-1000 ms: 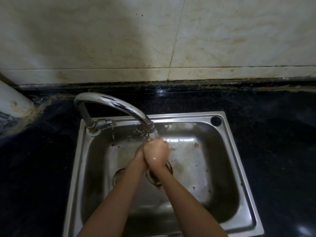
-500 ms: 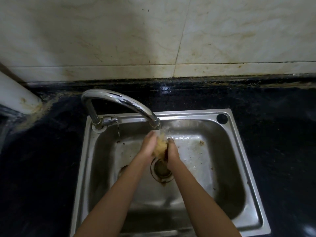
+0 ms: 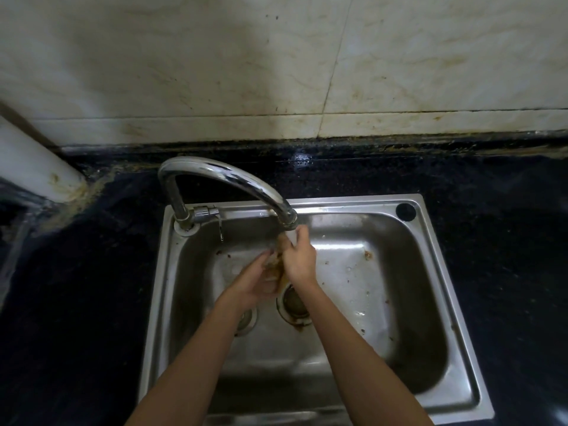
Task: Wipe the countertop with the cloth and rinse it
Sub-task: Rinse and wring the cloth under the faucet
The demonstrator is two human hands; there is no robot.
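Observation:
A small yellowish-brown cloth is pressed between my two hands, just under the spout of the chrome faucet. My left hand lies below and to the left of the cloth, palm up, fingers around its lower part. Above and to the right, my right hand covers the cloth, with its fingertips almost at the spout. Both hands are over the steel sink, above the drain. The black countertop surrounds the sink. Most of the cloth is hidden by my hands.
A stained white tiled wall rises behind the counter. A white pipe slants down to the counter at the far left, with grime at its foot. Brown specks lie on the sink floor. A second, smaller drain sits left of the main one.
My hands went from clasped tight around the cloth to apart with the cloth showing between them. My right hand has slid up toward the spout and my left hand has dropped lower.

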